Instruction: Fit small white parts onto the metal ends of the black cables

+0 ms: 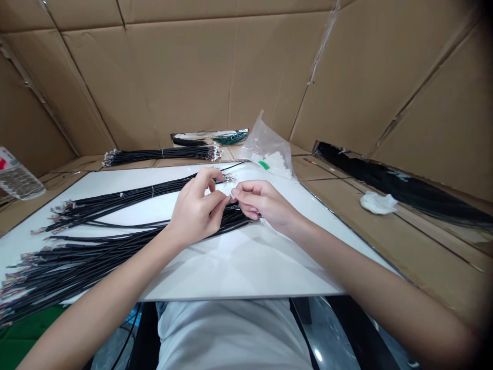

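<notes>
Meeting above one white board (250, 272), two bare hands worked almost tip to tip, the left hand (198, 205) and the right hand (264, 203). On the left, the thumb was closed with a finger on one cable end (228, 200) showing fine wires, while the index finger arched above, free of it. On the right, thumb and index finger were pinched together on one small white piece (231, 196), right beside that cable end; the other fingers curled under. Whether the two parts were joined could not be told.

Three groups of black cables lay about: one loose pile (115, 252) nearest the person, running under the hands, one bundle (131, 196) behind it on the board, and one bundle farther back (177, 153) on the cardboard. Each of the two bundles showed one tie; single cables were too many to count.

One clear plastic bag (269, 139) stood at the board's far right corner, holding uncounted white pieces (279, 163) and bearing one green label (264, 165). One bottle (23, 180) leaned at far left, and one crumpled white wad (379, 203) lay at right.
</notes>
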{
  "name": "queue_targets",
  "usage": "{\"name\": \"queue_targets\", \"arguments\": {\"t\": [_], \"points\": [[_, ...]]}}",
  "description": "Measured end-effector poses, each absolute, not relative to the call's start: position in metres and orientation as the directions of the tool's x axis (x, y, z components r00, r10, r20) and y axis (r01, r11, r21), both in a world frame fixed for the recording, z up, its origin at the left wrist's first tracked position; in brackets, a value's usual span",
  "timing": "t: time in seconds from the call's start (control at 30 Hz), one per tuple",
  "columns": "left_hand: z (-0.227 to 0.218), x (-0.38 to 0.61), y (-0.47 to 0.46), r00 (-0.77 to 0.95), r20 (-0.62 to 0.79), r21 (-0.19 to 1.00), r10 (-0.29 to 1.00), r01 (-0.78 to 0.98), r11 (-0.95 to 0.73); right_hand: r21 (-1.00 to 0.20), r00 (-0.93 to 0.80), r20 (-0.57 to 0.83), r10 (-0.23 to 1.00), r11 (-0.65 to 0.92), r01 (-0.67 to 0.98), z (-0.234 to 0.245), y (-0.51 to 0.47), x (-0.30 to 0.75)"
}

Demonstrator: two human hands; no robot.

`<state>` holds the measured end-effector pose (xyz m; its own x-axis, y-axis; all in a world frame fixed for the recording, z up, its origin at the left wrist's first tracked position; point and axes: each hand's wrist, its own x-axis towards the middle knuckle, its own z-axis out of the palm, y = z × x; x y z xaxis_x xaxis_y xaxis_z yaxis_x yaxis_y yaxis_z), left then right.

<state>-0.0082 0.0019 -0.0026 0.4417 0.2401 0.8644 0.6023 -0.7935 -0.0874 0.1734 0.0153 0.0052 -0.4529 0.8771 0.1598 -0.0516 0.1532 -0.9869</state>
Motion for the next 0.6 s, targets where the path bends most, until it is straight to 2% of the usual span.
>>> {"name": "queue_targets", "arguments": {"t": [0.37, 0.6], "points": [[-0.0010, -0.0093, 0.0008, 0.519, 0.849, -0.371, 0.093, 0.713, -0.595, -0.986, -0.454, 0.167, 0.875, 0.148, -0.077, 0.0054, 0.0152, 0.1730], [0.0003, -0.0086, 0.0012, 0.547, 0.833, -0.389, 0.083, 0.685, -0.616, -0.990, -0.452, 0.139, 0.881, 0.112, -0.087, 0.0043, 0.0165, 0.1728]]}}
